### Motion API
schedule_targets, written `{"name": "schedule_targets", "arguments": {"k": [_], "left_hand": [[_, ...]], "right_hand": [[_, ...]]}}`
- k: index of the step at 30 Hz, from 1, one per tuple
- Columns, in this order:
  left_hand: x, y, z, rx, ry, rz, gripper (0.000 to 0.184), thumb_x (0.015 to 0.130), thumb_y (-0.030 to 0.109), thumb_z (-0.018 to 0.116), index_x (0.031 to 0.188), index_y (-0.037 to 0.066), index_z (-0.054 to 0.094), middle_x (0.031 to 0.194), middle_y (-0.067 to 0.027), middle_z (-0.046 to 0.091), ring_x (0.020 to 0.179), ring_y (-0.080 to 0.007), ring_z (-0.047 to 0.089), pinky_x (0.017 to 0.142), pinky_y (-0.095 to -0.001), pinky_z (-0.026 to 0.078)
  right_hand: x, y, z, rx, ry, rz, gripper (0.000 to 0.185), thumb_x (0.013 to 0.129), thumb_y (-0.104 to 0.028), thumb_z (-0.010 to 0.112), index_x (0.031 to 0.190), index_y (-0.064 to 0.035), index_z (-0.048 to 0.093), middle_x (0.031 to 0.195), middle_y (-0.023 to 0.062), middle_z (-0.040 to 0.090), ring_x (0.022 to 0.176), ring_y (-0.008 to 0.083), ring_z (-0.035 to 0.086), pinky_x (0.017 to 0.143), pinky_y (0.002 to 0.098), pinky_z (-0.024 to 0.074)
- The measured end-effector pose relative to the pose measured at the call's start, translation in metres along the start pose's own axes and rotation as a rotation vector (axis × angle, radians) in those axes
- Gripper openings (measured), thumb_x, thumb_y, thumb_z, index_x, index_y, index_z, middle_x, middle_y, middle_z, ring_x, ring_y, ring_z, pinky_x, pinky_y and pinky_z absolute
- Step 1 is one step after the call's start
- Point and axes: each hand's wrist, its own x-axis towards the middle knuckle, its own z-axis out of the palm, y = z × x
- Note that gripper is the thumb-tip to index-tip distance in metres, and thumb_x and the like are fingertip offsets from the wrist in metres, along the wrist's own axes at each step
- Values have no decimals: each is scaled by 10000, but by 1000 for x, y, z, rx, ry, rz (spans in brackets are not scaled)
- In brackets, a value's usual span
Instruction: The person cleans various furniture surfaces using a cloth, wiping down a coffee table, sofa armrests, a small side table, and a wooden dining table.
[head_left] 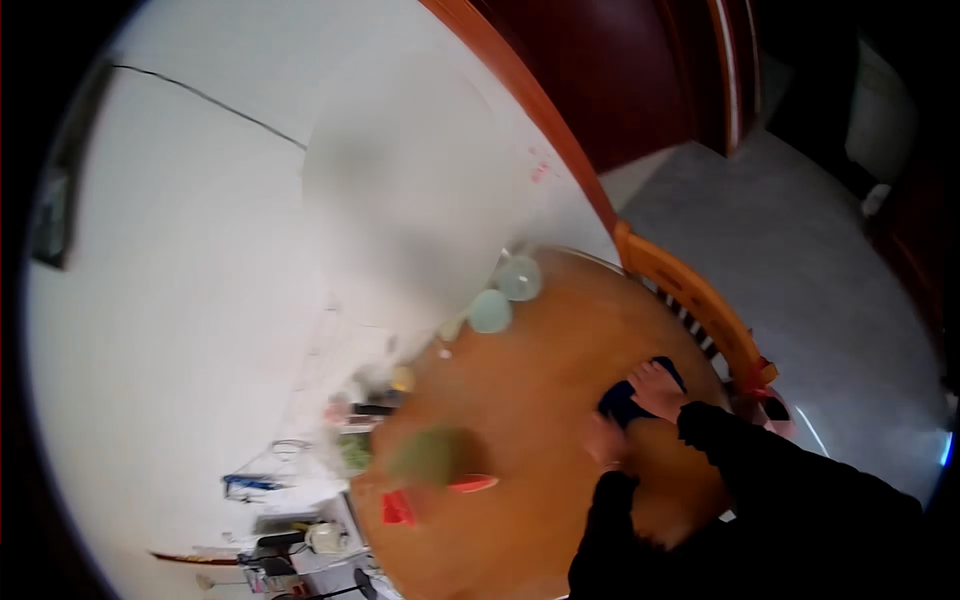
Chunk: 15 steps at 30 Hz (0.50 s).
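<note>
A dark blue folded cloth (622, 404) lies on the round wooden table (540, 380), near its right-hand edge. My right hand (657, 390) rests on top of the cloth with its fingers stretched out over it, partly covering it. At the cloth's lower left end is my left hand (604, 440), smeared by motion. Whether its fingers grip the cloth does not show. Both arms wear black sleeves.
A wooden chair (695, 290) stands against the table's far right side. Two pale glass bowls (490, 311) sit by the wall. A blurred green thing (430, 455) and red pieces (397, 507) lie at the left, with small items along that edge.
</note>
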Motion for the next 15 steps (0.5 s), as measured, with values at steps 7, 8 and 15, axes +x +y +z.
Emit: {"name": "schedule_targets", "arguments": {"k": [7,8,15], "left_hand": [[13,3,-21,-183,-28,18,278,897,250,569,980,-15,559,927,-195,578,892,-384,531,792,-469,424],[15,2,-14,-209,63,42,245,874,235,595,932,2,548,890,-176,563,849,-373,529,768,-461,423],[8,0,-12,-243,164,103,222,850,212,629,914,19,538,855,-139,548,822,-340,531,729,-428,426]], "right_hand": [[21,7,-4,-19,103,-78,352,760,-255,676,1017,-39,571,985,109,559,980,275,520,826,373,412],[21,8,0,-32,122,-80,355,747,-261,689,1003,-46,568,980,101,556,972,268,519,824,369,411],[12,5,6,-5,110,-73,350,737,-261,706,983,-60,560,957,75,547,940,245,510,808,354,404]]}}
